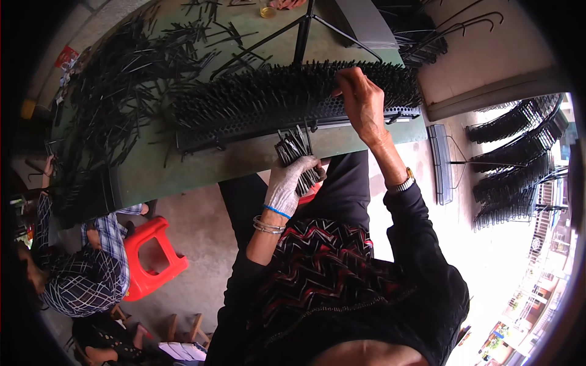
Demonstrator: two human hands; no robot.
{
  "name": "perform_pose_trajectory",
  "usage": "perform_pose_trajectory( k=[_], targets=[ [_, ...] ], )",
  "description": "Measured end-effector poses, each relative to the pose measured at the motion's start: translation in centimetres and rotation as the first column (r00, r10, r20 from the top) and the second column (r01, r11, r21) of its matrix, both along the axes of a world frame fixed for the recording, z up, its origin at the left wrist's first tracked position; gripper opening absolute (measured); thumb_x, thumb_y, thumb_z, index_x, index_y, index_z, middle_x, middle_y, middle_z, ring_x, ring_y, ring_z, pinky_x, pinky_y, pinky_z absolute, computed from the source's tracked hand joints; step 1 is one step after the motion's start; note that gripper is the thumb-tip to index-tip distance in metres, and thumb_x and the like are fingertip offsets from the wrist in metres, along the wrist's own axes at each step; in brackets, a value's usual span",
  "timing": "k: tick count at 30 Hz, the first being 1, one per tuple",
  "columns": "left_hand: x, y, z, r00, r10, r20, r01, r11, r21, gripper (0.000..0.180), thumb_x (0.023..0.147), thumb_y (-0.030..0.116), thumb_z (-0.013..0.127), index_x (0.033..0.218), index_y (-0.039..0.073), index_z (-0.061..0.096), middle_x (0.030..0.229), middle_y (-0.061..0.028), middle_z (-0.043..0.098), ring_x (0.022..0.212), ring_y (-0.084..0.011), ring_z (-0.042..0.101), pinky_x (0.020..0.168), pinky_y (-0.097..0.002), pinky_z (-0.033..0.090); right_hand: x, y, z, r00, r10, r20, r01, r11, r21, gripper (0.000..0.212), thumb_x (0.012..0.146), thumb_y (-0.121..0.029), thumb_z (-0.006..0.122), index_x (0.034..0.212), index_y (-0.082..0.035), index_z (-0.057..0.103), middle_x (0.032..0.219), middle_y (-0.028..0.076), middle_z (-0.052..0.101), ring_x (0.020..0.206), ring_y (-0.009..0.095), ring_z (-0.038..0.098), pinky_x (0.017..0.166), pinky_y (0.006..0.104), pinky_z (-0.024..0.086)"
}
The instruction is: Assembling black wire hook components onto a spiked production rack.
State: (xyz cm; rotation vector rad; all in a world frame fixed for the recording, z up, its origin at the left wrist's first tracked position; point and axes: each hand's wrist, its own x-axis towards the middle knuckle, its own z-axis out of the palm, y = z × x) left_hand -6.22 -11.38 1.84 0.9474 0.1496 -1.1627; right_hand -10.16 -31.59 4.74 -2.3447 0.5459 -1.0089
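My left hand (pixel 285 185), in a white knit glove with a blue cuff, is closed around a bundle of thin black strips (pixel 295 144) just off the table's near edge. In front of it a long black perforated rack (pixel 244 134) lies across the table, with dense rows of upright black strips (pixel 244 100) standing in it. My right hand (pixel 364 110), bare, is over the right part of the rack, fingers pinched together among the strips. Whatever is between those fingertips is too hidden to make out.
Loose black strips (pixel 122 79) lie piled on the green table (pixel 143 183) at left. A black metal stand (pixel 303 36) rises behind the rack. A red stool (pixel 157 259) and a seated person (pixel 85 274) are at lower left. More racks (pixel 519 165) stand at right.
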Motion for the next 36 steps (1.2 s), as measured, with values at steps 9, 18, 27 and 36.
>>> perform_pose_trajectory(
  k=[9,18,27,36],
  targets=[
    [0.0,0.4,0.4,0.984,-0.115,0.134,0.099,0.988,0.122,0.017,0.080,0.003,0.068,0.094,-0.005,0.065,0.084,-0.0111,0.069,0.072,-0.0192,0.069,0.065,-0.0276,0.058,0.0,-0.9,1.0,0.987,0.125,-0.103,-0.129,0.991,-0.031,0.010,0.090,-0.001,0.059,0.100,-0.001,0.061,0.080,0.010,0.066,0.070,0.019,0.070,0.063,0.0289,0.052],
    [-0.8,0.3,-0.4,0.995,-0.073,0.065,0.071,0.997,0.030,0.014,0.081,0.002,0.067,0.093,-0.006,0.064,0.079,-0.0112,0.067,0.069,-0.0196,0.068,0.063,-0.0290,0.057,0.3,-1.9,0.0,0.944,0.295,-0.146,-0.304,0.952,-0.047,0.018,0.087,0.001,0.061,0.105,-0.002,0.063,0.089,0.010,0.064,0.078,0.021,0.069,0.068,0.0315,0.054],
    [-1.2,-0.1,0.5,0.989,-0.054,0.139,0.055,0.998,0.001,0.011,0.082,0.003,0.065,0.087,-0.007,0.064,0.076,-0.0126,0.067,0.067,-0.0216,0.067,0.064,-0.0304,0.057,1.1,-1.0,0.3,0.951,0.254,-0.177,-0.300,0.898,-0.322,0.013,0.081,-0.012,0.072,0.094,-0.014,0.073,0.089,0.004,0.059,0.081,0.021,0.063,0.069,0.0325,0.053],
    [-1.1,0.3,0.4,0.989,-0.088,0.121,0.087,0.996,0.016,0.014,0.082,0.005,0.066,0.088,-0.007,0.066,0.078,-0.0132,0.068,0.067,-0.0221,0.067,0.066,-0.0308,0.057,0.0,-1.2,-1.0,0.979,0.010,-0.205,-0.099,0.900,-0.425,0.018,0.083,-0.023,0.072,0.101,-0.020,0.075,0.093,0.002,0.060,0.080,0.021,0.061,0.068,0.0336,0.051]
  ],
)
